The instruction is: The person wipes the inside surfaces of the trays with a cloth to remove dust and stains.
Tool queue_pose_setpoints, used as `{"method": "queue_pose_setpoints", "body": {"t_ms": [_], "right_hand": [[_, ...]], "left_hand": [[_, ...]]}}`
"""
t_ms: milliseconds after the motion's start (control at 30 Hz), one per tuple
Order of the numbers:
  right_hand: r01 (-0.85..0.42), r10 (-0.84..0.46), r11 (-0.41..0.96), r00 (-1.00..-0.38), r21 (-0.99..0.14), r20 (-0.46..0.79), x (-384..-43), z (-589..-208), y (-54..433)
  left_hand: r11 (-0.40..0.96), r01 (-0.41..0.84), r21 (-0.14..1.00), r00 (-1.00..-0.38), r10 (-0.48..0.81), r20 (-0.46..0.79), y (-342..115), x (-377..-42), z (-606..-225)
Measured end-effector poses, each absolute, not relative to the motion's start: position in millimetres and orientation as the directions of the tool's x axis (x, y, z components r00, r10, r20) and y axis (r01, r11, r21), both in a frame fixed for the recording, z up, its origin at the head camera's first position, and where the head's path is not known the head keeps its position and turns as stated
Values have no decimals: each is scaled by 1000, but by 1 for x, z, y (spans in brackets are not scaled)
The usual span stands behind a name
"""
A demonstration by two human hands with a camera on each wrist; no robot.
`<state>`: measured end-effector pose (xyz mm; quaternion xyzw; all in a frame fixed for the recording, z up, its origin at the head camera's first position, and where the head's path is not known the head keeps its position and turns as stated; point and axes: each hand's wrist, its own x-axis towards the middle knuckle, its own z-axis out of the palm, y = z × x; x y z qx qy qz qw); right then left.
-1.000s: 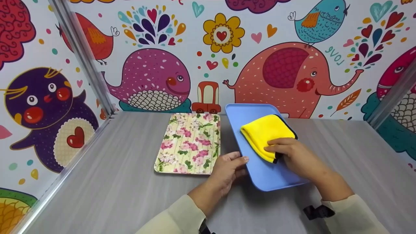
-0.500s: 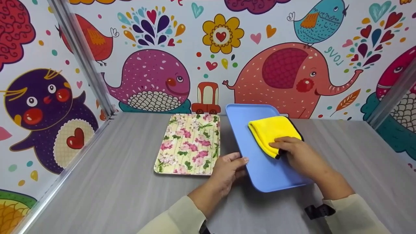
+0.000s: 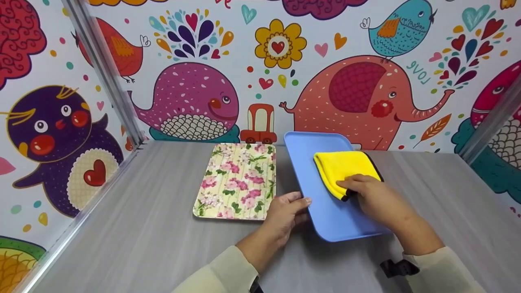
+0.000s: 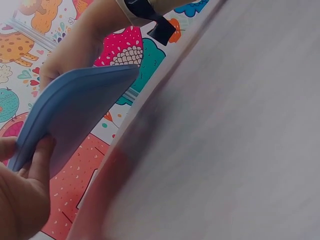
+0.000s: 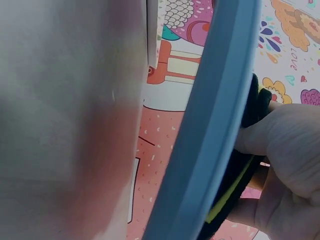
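Observation:
A blue tray (image 3: 299, 162) is raised off the table and tilted. My left hand (image 3: 285, 215) grips its left edge, with the thumb on the upper face and fingers behind; the left wrist view shows those fingers (image 4: 42, 157) against the underside. On the tray's face lies a folded yellow cloth (image 3: 346, 167) with black edging. My right hand (image 3: 378, 199) holds the cloth by its lower corner and presses it to the tray. In the right wrist view the cloth's dark border (image 5: 250, 120) sits between the tray and that hand.
A flower-patterned tray (image 3: 236, 179) lies flat on the grey table (image 3: 142, 224), left of the blue tray. Walls printed with cartoon animals (image 3: 195, 89) stand behind and at both sides, joined by metal corner posts (image 3: 106, 69).
The right hand and yellow cloth have slid rightward over the blue tray, then slightly down. The left hand and tray stay nearly still.

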<state>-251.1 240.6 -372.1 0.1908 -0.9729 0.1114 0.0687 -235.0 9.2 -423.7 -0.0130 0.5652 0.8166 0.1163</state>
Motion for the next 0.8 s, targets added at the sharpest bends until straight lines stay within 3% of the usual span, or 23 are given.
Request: {"method": "queue_pose_setpoints", "body": {"t_ms": [267,800], "right_hand": [[-376,-354,913,-923,-158,152,-246,-368,233],[-459,-432,886,-869,-65,239,-234,-367,218]], "left_hand": [[-329,-218,919,-969,189,-162,7,-236,-424],[-330,-214,919,-970,179,-162,6,-236,-423]]}}
